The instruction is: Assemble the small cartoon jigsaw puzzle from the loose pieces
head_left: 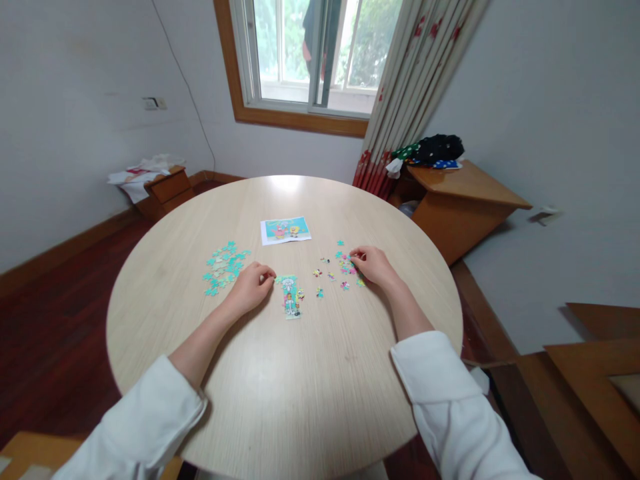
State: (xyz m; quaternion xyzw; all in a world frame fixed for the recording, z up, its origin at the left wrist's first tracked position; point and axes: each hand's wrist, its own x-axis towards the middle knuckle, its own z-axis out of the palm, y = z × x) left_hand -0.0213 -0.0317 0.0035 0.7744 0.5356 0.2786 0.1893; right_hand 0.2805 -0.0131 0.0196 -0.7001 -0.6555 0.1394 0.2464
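My left hand (254, 285) rests with bent fingers pinched together at the upper left edge of a partly joined jigsaw puzzle (289, 297). Whatever those fingertips hold, if anything, is too small to make out. The joined part forms a narrow upright strip showing a teal cartoon figure. Over to the right, my right hand (374, 265) has its thumb and fingers closed on a puzzle piece (352, 258) in a small group of colourful pieces. A few single pieces (331, 276) lie between that group and the joined strip.
A pile of teal and pale puzzle pieces (223, 268) lies left of my left hand. Beyond the strip is a printed reference picture (286, 230) on the round wooden table (300, 400). A wooden cabinet (470, 193) with cloths on it stands behind at the right.
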